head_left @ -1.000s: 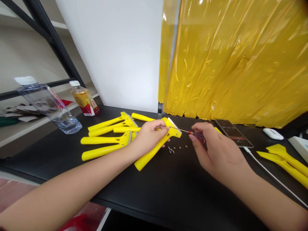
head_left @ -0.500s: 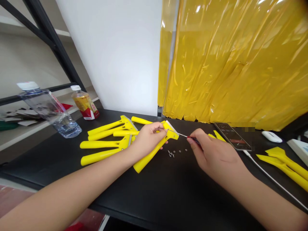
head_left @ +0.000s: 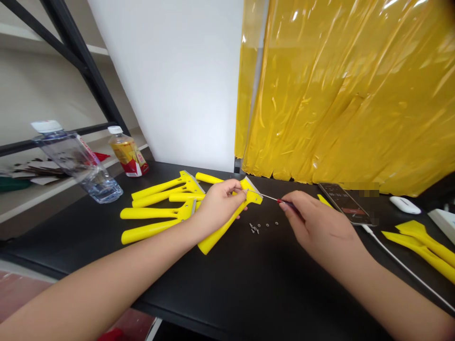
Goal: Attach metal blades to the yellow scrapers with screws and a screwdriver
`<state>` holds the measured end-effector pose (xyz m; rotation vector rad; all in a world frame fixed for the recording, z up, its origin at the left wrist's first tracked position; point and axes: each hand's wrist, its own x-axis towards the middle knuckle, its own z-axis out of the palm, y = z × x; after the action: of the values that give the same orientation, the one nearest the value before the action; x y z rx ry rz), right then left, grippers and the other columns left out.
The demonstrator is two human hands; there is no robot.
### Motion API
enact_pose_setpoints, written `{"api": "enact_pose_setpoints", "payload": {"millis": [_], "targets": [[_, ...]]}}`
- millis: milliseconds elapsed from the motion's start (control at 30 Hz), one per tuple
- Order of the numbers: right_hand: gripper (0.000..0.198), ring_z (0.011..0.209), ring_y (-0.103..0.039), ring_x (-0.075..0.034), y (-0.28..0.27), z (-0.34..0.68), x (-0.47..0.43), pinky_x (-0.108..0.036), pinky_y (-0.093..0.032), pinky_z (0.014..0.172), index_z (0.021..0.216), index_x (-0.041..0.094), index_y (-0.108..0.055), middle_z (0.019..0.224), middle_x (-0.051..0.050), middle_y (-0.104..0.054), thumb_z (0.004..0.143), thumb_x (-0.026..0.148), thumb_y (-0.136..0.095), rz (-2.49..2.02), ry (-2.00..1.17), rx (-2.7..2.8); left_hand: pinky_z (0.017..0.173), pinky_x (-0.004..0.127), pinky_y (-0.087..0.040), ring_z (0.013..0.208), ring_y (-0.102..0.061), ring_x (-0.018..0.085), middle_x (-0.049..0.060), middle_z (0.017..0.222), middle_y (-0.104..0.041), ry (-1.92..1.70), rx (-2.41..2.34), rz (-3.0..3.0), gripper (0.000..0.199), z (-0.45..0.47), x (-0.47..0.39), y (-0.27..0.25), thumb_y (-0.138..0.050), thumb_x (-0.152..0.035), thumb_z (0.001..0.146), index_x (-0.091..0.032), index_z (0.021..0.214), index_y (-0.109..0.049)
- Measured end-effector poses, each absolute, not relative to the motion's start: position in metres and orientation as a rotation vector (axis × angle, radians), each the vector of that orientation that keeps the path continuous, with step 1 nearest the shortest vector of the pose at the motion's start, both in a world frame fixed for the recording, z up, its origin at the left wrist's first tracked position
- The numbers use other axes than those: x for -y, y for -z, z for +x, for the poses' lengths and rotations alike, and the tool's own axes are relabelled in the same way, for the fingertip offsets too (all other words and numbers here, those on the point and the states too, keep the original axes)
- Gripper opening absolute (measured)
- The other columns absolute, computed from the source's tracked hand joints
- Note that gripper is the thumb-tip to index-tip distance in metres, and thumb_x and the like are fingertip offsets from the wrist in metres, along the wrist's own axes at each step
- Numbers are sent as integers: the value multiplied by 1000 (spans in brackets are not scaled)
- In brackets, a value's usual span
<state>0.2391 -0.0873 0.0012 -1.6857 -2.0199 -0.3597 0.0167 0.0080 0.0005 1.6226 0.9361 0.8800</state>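
Note:
My left hand [head_left: 224, 201] is closed on a yellow scraper [head_left: 219, 233] with a metal blade along its head, its handle slanting down toward me. In my right hand [head_left: 313, 215] is a screwdriver [head_left: 282, 201] with a dark red handle. Its thin metal shaft reaches left to the scraper's head, where the tip meets my left fingertips; whether a screw sits under it is too small to tell. Below the head, small screws [head_left: 254, 228] and several tiny nuts [head_left: 268, 225] lie on the black table [head_left: 241, 289]. More yellow scrapers [head_left: 156, 213] lie left of my left hand.
A clear water bottle [head_left: 81, 161] and a drink bottle with yellow liquid [head_left: 128, 151] stand at the left. To the right lie a phone [head_left: 344, 203] on a white cable [head_left: 401, 263], a white earphone case [head_left: 405, 204] and yellow scraper parts [head_left: 423, 244]. Yellow plastic sheeting [head_left: 341, 94] hangs behind.
The view has shifted slightly, so everything sits a little differently in frame. Both hands keep their grip, and the screwdriver's tip stays at the scraper's head.

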Motion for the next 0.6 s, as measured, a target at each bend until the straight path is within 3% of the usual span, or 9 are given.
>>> {"api": "enact_pose_setpoints", "payload": {"millis": [100, 267, 600], "targets": [[24, 93, -73, -27, -1, 238, 87, -35, -48, 68, 125, 23, -55, 115, -10, -73, 107, 37, -47, -1614, 418, 1946, 56, 27, -53, 62, -66, 16, 0, 75, -70, -860, -951, 1626, 17, 17, -8, 0, -63, -38, 92, -22, 85, -62], [17, 63, -67, -22, -1, 234, 90, -32, -40, 56, 109, 24, -54, 84, -2, -71, 108, 40, -46, -1668, 338, 1982, 56, 27, -54, 64, -67, 17, 0, 75, -70, -865, -943, 1638, 18, 16, -8, 0, -62, -38, 92, -23, 84, -61], [14, 55, -63, -20, -4, 231, 93, -30, -36, 51, 105, 26, -51, 75, 0, -68, 107, 38, -45, -1648, 204, 2007, 56, 26, -54, 63, -66, 16, -1, 75, -70, -880, -964, 1685, 19, 17, -8, 2, -62, -40, 91, -23, 81, -59]]}}
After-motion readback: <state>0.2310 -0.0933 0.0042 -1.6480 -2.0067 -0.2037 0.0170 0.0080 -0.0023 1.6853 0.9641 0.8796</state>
